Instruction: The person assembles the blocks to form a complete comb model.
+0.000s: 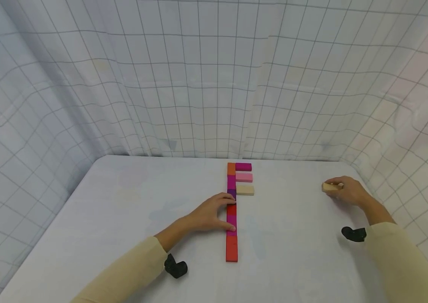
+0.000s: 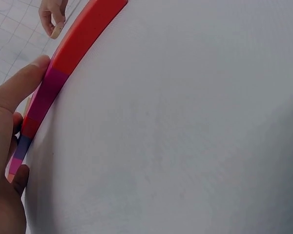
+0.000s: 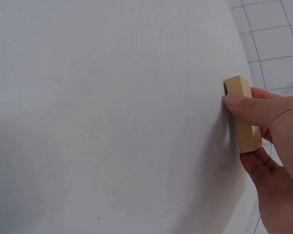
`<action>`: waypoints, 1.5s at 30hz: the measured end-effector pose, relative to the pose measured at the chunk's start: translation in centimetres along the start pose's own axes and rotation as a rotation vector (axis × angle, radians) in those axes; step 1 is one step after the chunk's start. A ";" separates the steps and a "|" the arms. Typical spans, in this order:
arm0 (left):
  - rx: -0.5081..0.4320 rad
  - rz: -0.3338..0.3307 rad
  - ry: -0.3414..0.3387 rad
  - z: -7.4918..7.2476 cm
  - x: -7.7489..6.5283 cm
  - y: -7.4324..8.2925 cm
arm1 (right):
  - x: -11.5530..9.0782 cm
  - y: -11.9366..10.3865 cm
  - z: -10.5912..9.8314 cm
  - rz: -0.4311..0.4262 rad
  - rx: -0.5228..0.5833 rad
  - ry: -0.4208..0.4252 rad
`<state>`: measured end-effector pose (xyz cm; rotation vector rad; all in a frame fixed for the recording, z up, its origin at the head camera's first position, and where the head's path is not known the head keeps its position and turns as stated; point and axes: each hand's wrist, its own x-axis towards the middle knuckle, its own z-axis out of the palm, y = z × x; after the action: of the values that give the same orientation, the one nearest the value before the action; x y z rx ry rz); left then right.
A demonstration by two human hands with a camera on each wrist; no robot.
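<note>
In the head view my left hand (image 1: pixel 209 213) rests over a straight row of coloured blocks, its thumb on a magenta block (image 1: pixel 231 219) and its fingertips near the purple block (image 1: pixel 231 192). Between them lies a red block (image 1: pixel 231 209). A longer red block (image 1: pixel 231 248) ends the row nearest me. The left wrist view shows the thumb touching the magenta block (image 2: pixel 48 92). Over at the right side of the table, my right hand (image 1: pixel 348 191) pinches a plain wooden block (image 3: pixel 243 117) between thumb and fingers.
Right of the row's far end lie a magenta block (image 1: pixel 243 166), a pink block (image 1: pixel 244 177) and a natural wood block (image 1: pixel 245 190). An orange block (image 1: pixel 231 168) forms the far tip. Gridded white curtains (image 1: pixel 217 84) surround the white table (image 1: pixel 123 202).
</note>
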<state>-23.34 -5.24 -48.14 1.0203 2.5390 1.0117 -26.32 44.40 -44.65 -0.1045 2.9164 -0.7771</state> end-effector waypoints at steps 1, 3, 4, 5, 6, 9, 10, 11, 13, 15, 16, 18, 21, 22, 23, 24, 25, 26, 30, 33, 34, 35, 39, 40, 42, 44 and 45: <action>-0.005 0.006 0.002 0.0 0.0 0.0 | 0.0 -0.1 0.1 -0.009 -0.003 0.007; 0.000 0.019 0.005 0.1 0.0 -0.1 | 0.0 -0.4 0.3 -0.034 -0.004 0.022; 0.009 0.024 0.007 0.1 0.0 -0.2 | 0.0 -0.6 0.3 -0.051 -0.006 0.030; 0.021 0.030 0.011 0.1 -0.1 -0.2 | 0.0 -0.8 0.4 -0.068 -0.010 0.037; 0.030 0.033 0.015 0.1 -0.1 -0.3 | 0.0 -1.1 0.5 -0.084 -0.012 0.044; 0.045 0.037 0.023 0.1 -0.1 -0.4 | 0.1 -2.0 0.6 -0.120 -0.003 0.054; 0.046 0.036 0.024 0.1 -0.2 -0.4 | 0.2 -2.4 0.7 -0.134 -0.002 0.055; 0.042 0.034 0.024 0.1 -0.2 -0.4 | 0.2 -2.7 0.8 -0.142 0.005 0.055; 0.033 0.030 0.022 0.1 -0.2 -0.4 | 0.2 -3.4 0.9 -0.163 0.016 0.053; 0.029 0.022 0.019 0.1 -0.2 -0.4 | 0.3 -4.1 1.2 -0.190 0.020 0.051; 0.027 0.020 0.018 0.1 -0.2 -0.3 | 0.3 -4.5 1.3 -0.203 0.025 0.052; 0.024 0.014 0.017 0.1 -0.2 -0.3 | 0.4 -5.1 1.6 -0.235 0.036 0.053; 0.021 0.006 0.014 0.1 -0.2 -0.3 | 0.6 -6.1 2.0 -0.281 0.046 0.049; 0.022 0.004 0.013 0.1 -0.2 -0.3 | 0.7 -6.4 2.2 -0.297 0.049 0.048; 0.021 0.004 0.012 0.0 -0.2 -0.3 | 0.8 -6.7 2.3 -0.309 0.049 0.048; 0.020 0.004 0.012 0.0 -0.2 -0.3 | 0.8 -7.0 2.5 -0.321 0.047 0.046; 0.016 0.007 0.013 0.0 -0.2 -0.3 | 0.9 -7.4 2.7 -0.328 0.050 0.043; 0.014 0.009 0.013 0.0 -0.3 -0.3 | 1.0 -7.7 2.9 -0.337 0.053 0.040; 0.005 0.017 0.017 0.0 -0.3 -0.2 | 1.1 -9.0 3.7 -0.371 0.070 0.019; 0.008 0.013 0.012 0.0 -0.3 -0.2 | 1.2 -9.9 4.3 -0.399 0.085 0.016; 0.009 0.011 0.012 0.0 -0.3 -0.2 | 1.3 -10.1 4.5 -0.414 0.091 0.019; 0.009 0.010 0.013 0.0 -0.2 -0.3 | 1.4 -10.4 4.7 -0.425 0.096 0.020; 0.007 0.012 0.017 -0.1 -0.2 -0.3 | 1.6 -11.3 5.8 -0.440 0.112 0.012; 0.006 0.014 0.017 -0.1 -0.1 -0.3 | 1.7 -11.5 6.1 -0.442 0.112 0.002; 0.010 0.017 0.016 0.0 -0.1 -0.3 | 1.7 -12.1 6.6 -0.440 0.117 -0.013; 0.018 0.019 0.017 0.0 0.0 -0.4 | 1.7 -12.6 7.0 -0.450 0.122 -0.026; 0.022 0.017 0.019 0.0 0.0 -0.4 | 1.6 -12.9 7.2 -0.465 0.124 -0.030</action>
<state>-23.53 -5.44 -48.43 1.0453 2.5665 1.0040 -26.50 29.54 -44.57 -0.7944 2.8339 -1.0010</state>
